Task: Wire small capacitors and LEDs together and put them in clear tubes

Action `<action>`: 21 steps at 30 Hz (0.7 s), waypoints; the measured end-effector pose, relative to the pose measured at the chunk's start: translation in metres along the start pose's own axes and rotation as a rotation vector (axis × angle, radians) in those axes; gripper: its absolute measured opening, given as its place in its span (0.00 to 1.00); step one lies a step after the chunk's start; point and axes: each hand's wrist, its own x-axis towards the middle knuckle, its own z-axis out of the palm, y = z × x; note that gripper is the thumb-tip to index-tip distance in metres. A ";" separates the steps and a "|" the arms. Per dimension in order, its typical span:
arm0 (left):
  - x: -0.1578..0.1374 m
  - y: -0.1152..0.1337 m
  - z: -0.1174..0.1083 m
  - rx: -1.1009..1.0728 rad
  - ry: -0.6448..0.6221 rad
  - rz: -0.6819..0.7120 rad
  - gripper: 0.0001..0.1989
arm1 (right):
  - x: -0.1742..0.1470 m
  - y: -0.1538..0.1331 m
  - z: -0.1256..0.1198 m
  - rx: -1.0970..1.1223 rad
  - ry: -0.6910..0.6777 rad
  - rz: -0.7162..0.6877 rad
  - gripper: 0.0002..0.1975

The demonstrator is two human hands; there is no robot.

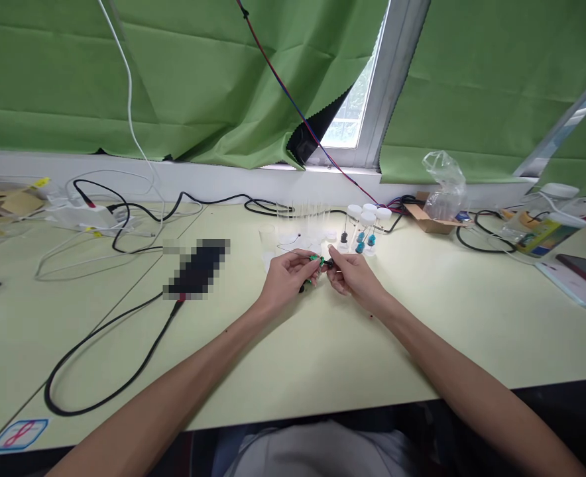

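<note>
My left hand point(293, 270) is closed in a pinch on a small green piece point(315, 259) at the middle of the table. Facing it, my right hand point(350, 268) pinches a small black piece point(329, 263) that meets the green one. Fingers cover much of both, so their exact kind is unclear. A bit of green and a dark round end point(301, 289) show below my left fingers. Just beyond the hands stand clear tubes with white caps point(367, 218), along with blue needle-like tips point(360, 246) and a black one point(343, 237).
Clear upright containers point(303, 222) stand behind my hands. A pixelated dark device point(198, 266) with a looping black cable point(124, 384) lies left. At right are a cardboard box point(429, 220) holding a plastic bag, and a phone point(584, 273). Cables run along the back wall.
</note>
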 end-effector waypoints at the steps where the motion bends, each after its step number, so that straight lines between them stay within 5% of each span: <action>1: 0.000 -0.001 0.000 -0.014 0.004 -0.007 0.16 | 0.000 0.000 0.001 0.020 0.008 -0.008 0.30; 16: 0.003 -0.008 -0.002 -0.179 0.029 -0.076 0.18 | -0.001 -0.006 0.004 0.098 -0.030 -0.037 0.21; 21: 0.004 -0.007 -0.002 -0.245 0.060 -0.118 0.16 | -0.005 -0.009 0.002 -0.153 -0.057 -0.176 0.19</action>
